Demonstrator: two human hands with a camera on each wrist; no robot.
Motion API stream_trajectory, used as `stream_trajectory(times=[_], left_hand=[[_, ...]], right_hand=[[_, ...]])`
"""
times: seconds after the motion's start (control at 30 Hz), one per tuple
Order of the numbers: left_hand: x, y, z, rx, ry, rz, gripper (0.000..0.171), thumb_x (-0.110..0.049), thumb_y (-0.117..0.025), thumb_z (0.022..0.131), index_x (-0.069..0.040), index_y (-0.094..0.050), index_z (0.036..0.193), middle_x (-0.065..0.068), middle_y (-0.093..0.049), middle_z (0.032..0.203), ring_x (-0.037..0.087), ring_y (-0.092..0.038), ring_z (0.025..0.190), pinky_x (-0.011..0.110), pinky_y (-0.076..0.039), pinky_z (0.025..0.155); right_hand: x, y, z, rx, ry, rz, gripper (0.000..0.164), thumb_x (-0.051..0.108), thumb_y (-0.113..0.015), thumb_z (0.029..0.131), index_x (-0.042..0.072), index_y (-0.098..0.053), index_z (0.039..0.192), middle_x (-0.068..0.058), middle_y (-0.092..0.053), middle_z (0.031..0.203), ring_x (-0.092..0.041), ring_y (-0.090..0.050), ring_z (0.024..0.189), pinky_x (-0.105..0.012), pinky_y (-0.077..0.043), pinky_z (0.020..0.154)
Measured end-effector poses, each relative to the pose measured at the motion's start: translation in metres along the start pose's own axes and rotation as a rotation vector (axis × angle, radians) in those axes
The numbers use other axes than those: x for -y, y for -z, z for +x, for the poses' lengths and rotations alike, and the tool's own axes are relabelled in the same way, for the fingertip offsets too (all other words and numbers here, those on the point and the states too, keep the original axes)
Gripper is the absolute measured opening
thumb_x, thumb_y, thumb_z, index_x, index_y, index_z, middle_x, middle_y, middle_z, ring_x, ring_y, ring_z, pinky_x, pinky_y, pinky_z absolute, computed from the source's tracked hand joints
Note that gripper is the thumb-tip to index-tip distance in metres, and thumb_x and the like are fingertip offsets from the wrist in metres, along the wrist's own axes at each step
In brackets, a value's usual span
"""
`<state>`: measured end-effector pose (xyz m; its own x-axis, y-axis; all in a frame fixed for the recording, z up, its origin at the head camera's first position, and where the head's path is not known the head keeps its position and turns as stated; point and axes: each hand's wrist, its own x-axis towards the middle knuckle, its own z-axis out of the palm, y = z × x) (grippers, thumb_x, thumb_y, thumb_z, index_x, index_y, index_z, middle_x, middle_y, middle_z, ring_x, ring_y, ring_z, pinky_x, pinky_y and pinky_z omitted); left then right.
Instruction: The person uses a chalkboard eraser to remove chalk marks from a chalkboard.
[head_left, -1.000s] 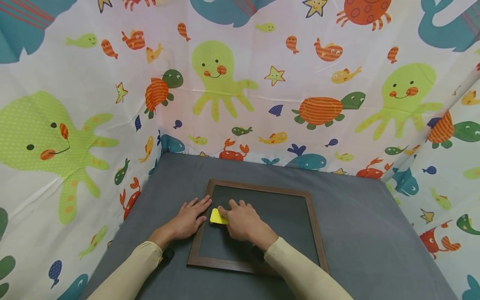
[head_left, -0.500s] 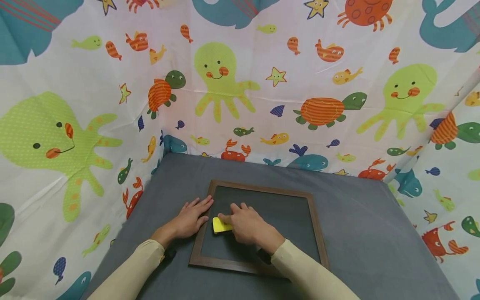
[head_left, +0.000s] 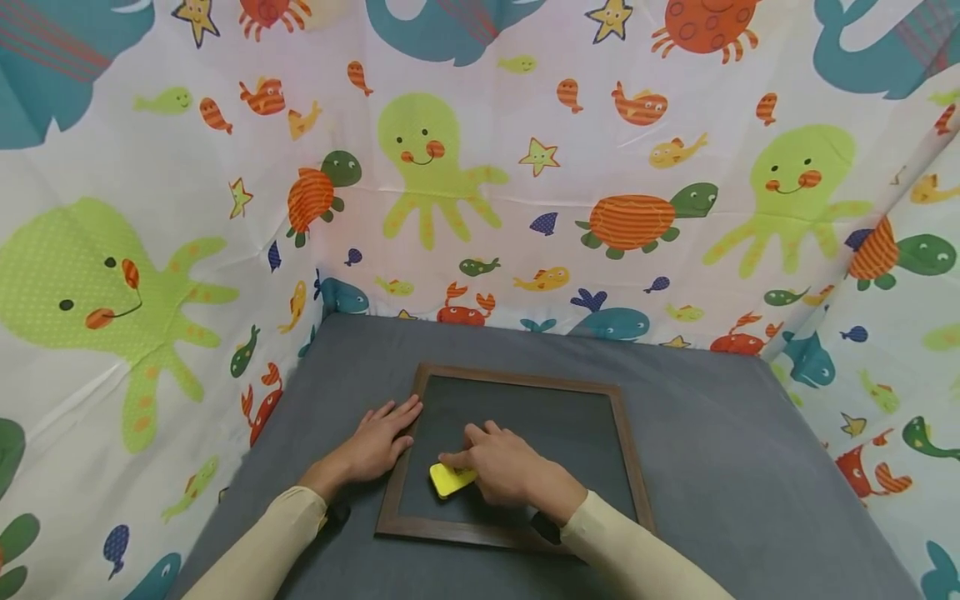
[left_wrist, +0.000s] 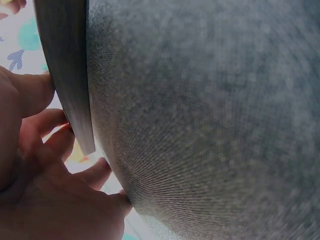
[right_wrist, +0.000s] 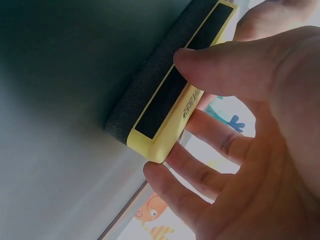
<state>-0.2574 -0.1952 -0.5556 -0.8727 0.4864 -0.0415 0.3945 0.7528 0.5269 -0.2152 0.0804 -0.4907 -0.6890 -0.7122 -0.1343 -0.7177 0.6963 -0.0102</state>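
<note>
A yellow board eraser with a dark felt underside lies against a framed blackboard, toward its lower left. My right hand grips the eraser; in the right wrist view the thumb presses the black strip on the eraser's side and the other fingers reach round its far side. My left hand lies with fingers spread on the board's left wooden frame. In the left wrist view, the left thumb and some fingers touch the wooden edge, while other fingertips rest on the grey cloth.
Grey cloth covers the tabletop around the board. A white curtain printed with sea animals hangs at the back and both sides. Dark wrist cameras sit under both wrists.
My right hand has drawn the eraser down the board toward the near edge and slightly right, tilting it a little. The left hand keeps its place on the frame.
</note>
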Motion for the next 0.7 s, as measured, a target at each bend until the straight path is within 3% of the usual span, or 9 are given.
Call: stream_trajectory(times=[0.23,0.4,0.53,0.7], left_hand=[[0.001,-0.002,-0.002,-0.021,-0.01,-0.017,0.062,-0.017,-0.056,0.115,-0.006,-0.034,0.173,0.013,-0.024,0.183,0.056,-0.021,0.165,0.083,-0.013,0.126],[0.003,-0.005,0.002,-0.032,-0.009,-0.022,0.063,-0.017,-0.056,0.115,-0.007,-0.033,0.173,0.012,-0.023,0.183,0.056,-0.021,0.165,0.083,-0.013,0.125],[0.013,-0.01,0.005,-0.063,-0.056,-0.041,0.063,-0.022,-0.056,0.116,-0.009,-0.034,0.173,0.011,-0.024,0.183,0.059,-0.023,0.163,0.084,-0.014,0.124],[0.009,-0.007,0.0,-0.059,-0.058,-0.064,0.063,-0.019,-0.057,0.115,-0.006,-0.034,0.172,0.014,-0.025,0.182,0.06,-0.021,0.163,0.085,-0.012,0.124]], right_hand=[[-0.002,0.0,-0.012,-0.005,0.008,0.024,0.067,0.012,-0.084,0.096,0.042,-0.065,0.153,0.002,-0.066,0.126,-0.016,-0.054,0.098,-0.034,-0.055,0.086],[-0.014,0.0,-0.023,-0.04,-0.007,0.122,0.063,0.01,-0.08,0.097,0.039,-0.067,0.152,0.0,-0.066,0.127,-0.016,-0.053,0.101,-0.035,-0.052,0.086],[-0.033,0.012,-0.039,-0.126,-0.071,0.226,0.059,0.02,-0.08,0.098,0.033,-0.066,0.154,-0.003,-0.066,0.125,-0.016,-0.05,0.1,-0.034,-0.048,0.083],[-0.06,0.039,-0.07,-0.24,-0.216,0.278,0.062,0.03,-0.081,0.097,0.027,-0.064,0.157,-0.006,-0.062,0.117,-0.017,-0.052,0.094,-0.033,-0.047,0.076]])
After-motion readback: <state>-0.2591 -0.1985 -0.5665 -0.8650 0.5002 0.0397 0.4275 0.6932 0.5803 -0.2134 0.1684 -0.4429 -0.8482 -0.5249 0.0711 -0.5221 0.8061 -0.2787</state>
